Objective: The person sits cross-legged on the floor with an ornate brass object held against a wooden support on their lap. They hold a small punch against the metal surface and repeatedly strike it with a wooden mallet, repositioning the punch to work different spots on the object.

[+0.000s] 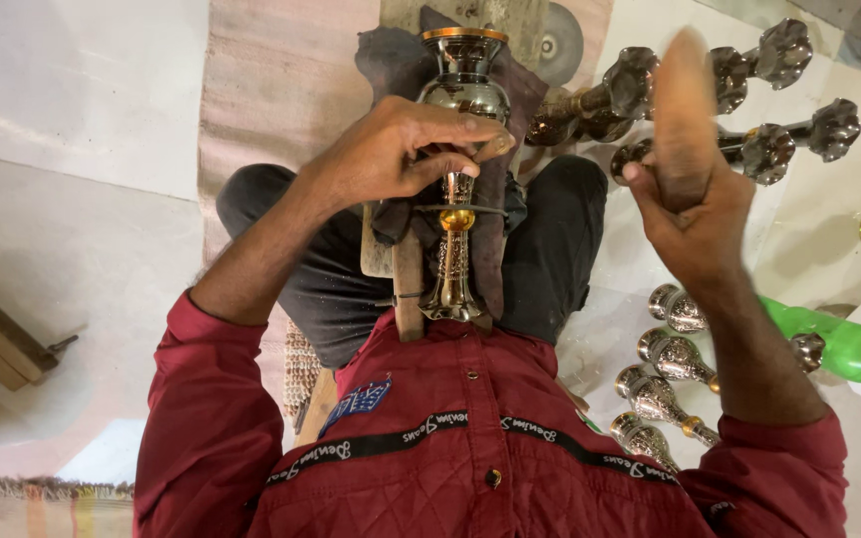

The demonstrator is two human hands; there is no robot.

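Left hand [401, 149] clamped on neck of engraved metal vase [460, 169], braced upright between knees on wooden block [407, 289]. Right hand [695, 204] closed around raised wooden mallet [683, 110], blurred. Risk judged: off-line blow striking left fingers or denting vase; loose brace letting vase slip.

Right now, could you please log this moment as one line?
left hand: grips engraved metal vase | right hand: raises blurred wooden tool | finished vases: on floor

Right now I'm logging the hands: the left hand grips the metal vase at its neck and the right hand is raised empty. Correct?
Not quite. In the head view the right hand holds a wooden mallet, blurred. The left hand does grip the vase at its neck.
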